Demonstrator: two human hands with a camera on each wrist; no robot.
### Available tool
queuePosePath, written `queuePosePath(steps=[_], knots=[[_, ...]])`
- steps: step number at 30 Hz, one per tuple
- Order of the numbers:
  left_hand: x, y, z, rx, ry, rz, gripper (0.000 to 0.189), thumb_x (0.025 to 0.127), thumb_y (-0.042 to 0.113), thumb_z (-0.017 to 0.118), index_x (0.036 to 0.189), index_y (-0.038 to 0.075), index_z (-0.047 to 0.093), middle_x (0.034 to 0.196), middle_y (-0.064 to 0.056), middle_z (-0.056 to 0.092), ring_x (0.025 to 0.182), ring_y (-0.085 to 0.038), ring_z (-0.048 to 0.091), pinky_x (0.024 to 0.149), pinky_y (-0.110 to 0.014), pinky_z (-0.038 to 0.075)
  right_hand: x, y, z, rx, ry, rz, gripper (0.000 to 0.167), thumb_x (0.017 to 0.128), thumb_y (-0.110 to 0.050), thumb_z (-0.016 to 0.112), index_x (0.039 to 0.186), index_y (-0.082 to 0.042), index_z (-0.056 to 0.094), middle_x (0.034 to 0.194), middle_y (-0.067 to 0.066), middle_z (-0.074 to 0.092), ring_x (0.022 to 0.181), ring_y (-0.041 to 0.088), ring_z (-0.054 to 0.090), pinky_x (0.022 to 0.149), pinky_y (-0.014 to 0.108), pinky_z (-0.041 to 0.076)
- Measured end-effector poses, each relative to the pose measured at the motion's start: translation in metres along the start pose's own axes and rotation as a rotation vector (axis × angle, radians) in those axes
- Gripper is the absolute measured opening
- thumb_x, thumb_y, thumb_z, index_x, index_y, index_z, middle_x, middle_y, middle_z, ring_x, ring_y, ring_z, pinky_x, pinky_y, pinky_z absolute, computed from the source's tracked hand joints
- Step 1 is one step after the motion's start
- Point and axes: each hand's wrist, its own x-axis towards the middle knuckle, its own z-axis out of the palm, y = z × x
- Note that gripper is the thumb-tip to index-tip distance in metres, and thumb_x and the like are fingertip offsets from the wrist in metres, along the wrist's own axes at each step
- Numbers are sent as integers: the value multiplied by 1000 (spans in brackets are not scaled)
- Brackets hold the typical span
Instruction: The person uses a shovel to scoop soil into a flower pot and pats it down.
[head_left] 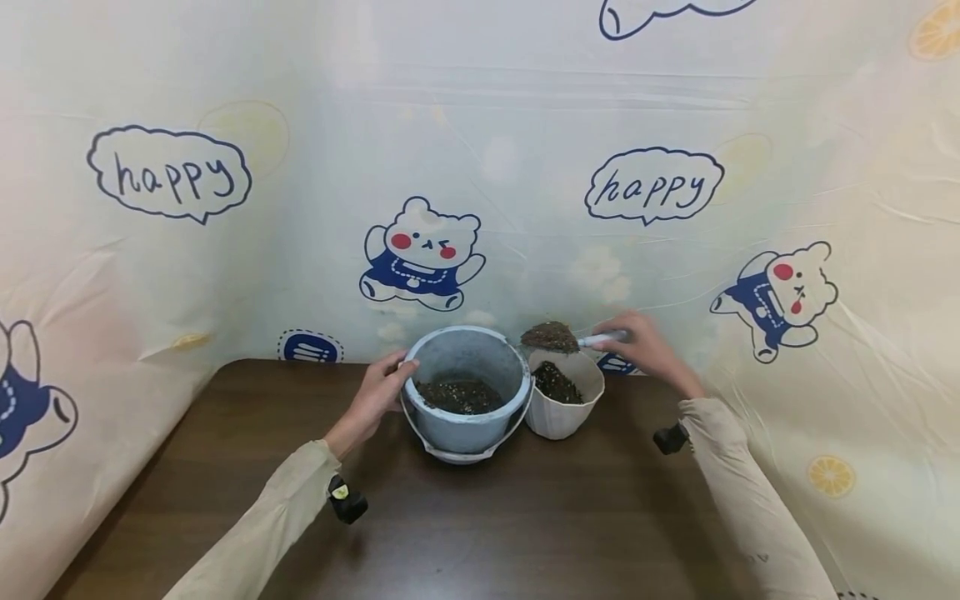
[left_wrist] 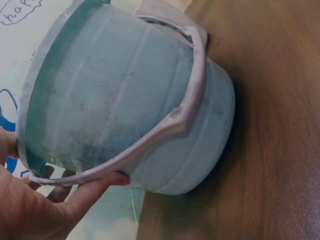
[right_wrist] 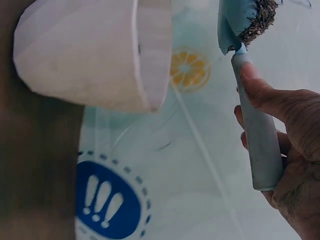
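Observation:
A light blue bucket [head_left: 461,433] stands on the table with dark soil [head_left: 459,397] in its bottom. My left hand [head_left: 378,392] grips its left rim, thumb over the edge and fingers along the outside. The bucket's pale handle [left_wrist: 187,110] hangs down across the front. My right hand [head_left: 647,354] holds a small trowel [right_wrist: 265,140] by its grey-blue handle, thumb pressed along the top. Heaped soil [head_left: 551,335] fills the trowel's blade, which is over the far rim of a white faceted pot [head_left: 558,419]. More soil [head_left: 555,383] lies inside that pot, just right of the bucket.
The brown wooden table [head_left: 480,533] reaches back to a patterned cloth [head_left: 525,167] hung behind and at both sides. Small black devices are strapped to both wrists. Bucket and pot stand close together near the table's back edge.

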Motion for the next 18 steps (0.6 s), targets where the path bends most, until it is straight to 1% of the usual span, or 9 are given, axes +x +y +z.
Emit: queuePosePath(steps=[1,4,6,8,9,11,13,15,18], knots=[[1,1,0,0,0,-1,52,109,30,54,155,4,48,146,-27,53,114,-37,63,69,-37,62,-3,2,-1,-5,7,10,18,87,-2,83,103,6,79,97,19,78,91,37,69,83,50,54],[2,1,0,6,1,-3,53,110,30,53,156,5,47,148,-26,52,119,-39,61,70,-37,62,-13,7,-5,-29,15,78,17,89,-5,82,104,4,79,100,19,78,96,39,67,88,52,50],[2,1,0,6,-2,-5,53,110,30,53,156,5,47,148,-26,51,122,-41,60,70,-37,62,-18,10,-5,-77,34,112,19,89,-8,83,105,2,79,101,18,77,98,38,63,91,51,43],[1,2,1,5,-2,-6,53,110,29,53,156,4,46,149,-26,51,122,-41,59,70,-36,62,-23,11,-4,-135,61,112,19,87,-9,84,103,0,80,99,17,76,95,36,58,86,50,34],[1,2,1,5,-2,-5,53,110,29,53,156,4,46,149,-26,51,122,-41,59,70,-36,61,-25,11,-4,-176,80,87,19,85,-9,86,101,-1,80,97,16,75,93,35,56,83,50,31],[0,1,1,0,-2,-1,53,110,29,53,156,3,46,148,-27,51,122,-42,60,69,-35,61,-27,11,-1,-284,124,5,20,81,-8,88,98,-3,80,94,14,73,90,34,55,79,52,29],[-1,1,0,-5,-1,2,53,110,29,53,156,3,47,148,-27,51,121,-42,60,69,-34,61,-27,10,2,-408,171,-101,19,78,-7,89,95,-5,80,92,13,72,88,35,55,78,56,32],[-1,1,1,-7,0,4,53,110,29,53,156,3,47,148,-27,51,122,-42,60,69,-35,61,-26,8,4,-536,214,-198,19,78,-4,88,94,-6,80,92,12,71,90,35,57,80,59,37],[0,1,1,-7,-2,8,53,110,29,53,156,3,47,148,-28,50,123,-43,59,71,-36,62,-23,3,6,-669,258,-278,14,82,-3,83,95,-5,78,94,12,68,93,35,58,85,60,42]])
